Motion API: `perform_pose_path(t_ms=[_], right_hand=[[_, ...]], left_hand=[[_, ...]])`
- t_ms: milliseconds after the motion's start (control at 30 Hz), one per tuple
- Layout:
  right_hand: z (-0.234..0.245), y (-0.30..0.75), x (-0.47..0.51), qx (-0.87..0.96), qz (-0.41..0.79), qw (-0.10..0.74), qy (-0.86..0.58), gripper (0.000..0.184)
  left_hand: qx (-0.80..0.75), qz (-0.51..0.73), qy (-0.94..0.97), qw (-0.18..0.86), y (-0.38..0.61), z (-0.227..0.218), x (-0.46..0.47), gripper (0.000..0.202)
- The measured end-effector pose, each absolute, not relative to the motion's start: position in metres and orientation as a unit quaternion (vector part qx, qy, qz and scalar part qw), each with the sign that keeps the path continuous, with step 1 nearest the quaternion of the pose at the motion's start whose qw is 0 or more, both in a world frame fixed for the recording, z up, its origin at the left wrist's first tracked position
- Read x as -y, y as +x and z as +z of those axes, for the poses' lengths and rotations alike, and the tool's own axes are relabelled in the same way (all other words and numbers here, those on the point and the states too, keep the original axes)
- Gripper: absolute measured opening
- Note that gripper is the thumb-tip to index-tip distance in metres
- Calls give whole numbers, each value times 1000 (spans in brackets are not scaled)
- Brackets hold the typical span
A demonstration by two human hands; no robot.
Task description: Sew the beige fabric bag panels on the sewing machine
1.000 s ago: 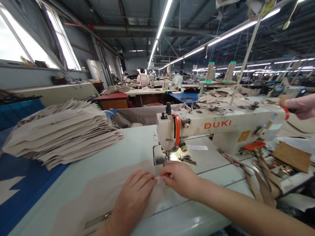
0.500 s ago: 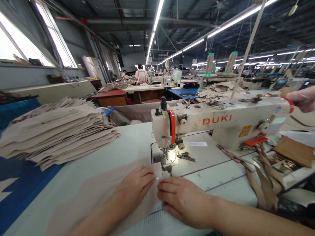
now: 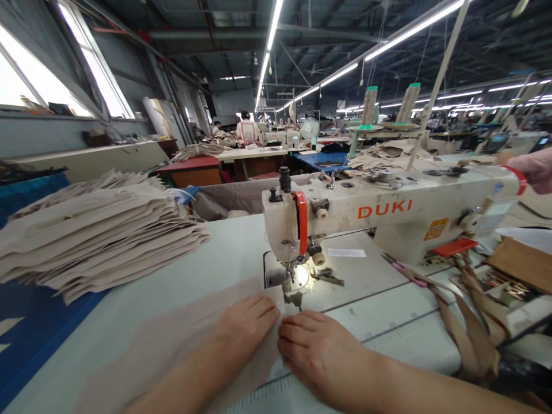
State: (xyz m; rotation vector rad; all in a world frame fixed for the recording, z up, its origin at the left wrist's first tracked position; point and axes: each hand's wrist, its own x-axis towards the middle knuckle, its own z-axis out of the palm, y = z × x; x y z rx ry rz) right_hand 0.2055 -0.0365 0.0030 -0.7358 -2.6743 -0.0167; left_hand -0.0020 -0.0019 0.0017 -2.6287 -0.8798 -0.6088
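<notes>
A beige fabric piece (image 3: 181, 339) lies flat on the sewing table (image 3: 215, 264), its far edge near the needle of a white DUKI sewing machine (image 3: 388, 215). My left hand (image 3: 245, 330) rests palm down on the fabric, fingers stretched toward the presser foot (image 3: 292, 283). My right hand (image 3: 321, 351) lies flat beside it, fingers together and pointing left, fingertips almost meeting the left hand's just in front of the needle plate. Neither hand grips anything.
A tall stack of cut beige pieces (image 3: 95, 230) sits at the left on blue cloth. Beige strips (image 3: 466, 322) hang off the table's right side. Another person's hand (image 3: 537, 169) touches the machine's handwheel end. Other workstations and workers fill the hall behind.
My right hand has let go of its pinch near the needle and now lies flat. Both hands have drawn slightly back toward me and press the fabric down.
</notes>
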Motion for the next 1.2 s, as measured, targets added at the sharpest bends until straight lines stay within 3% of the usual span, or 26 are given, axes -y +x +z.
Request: perform_pose_path(t_ms=[200, 533, 1200], right_hand=[[3, 205, 36, 952, -10, 169, -256, 14], [-10, 204, 36, 938, 4, 237, -252, 20], [-21, 204, 32, 933, -17, 273, -234, 16]], left_hand=[[276, -220, -924, 144, -4, -3, 1, 34], [310, -229, -910, 153, 0, -8, 13, 32], [332, -277, -889, 148, 4, -11, 14, 38]])
